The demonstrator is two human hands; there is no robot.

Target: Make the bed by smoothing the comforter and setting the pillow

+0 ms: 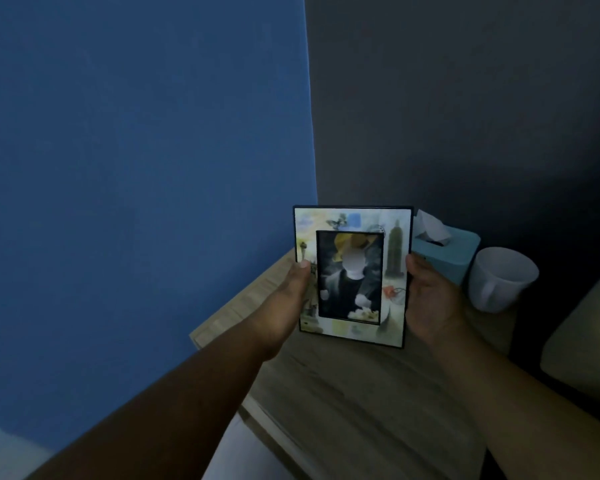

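I hold a picture frame (354, 216) upright above a wooden bedside table (354, 393). The frame has a pale border printed with buildings and a butterfly, and a dark photo in its middle. My left hand (291, 296) grips its left edge, thumb on the front. My right hand (430, 299) grips its right edge in the same way. A pale cushion-like corner (582, 341), perhaps the bed or a pillow, shows at the far right edge. No comforter is in view.
Behind the frame on the table stand a teal tissue box (454, 254) and a white mug (499, 282). A blue wall (136, 185) fills the left, a dark grey wall (465, 98) the right.
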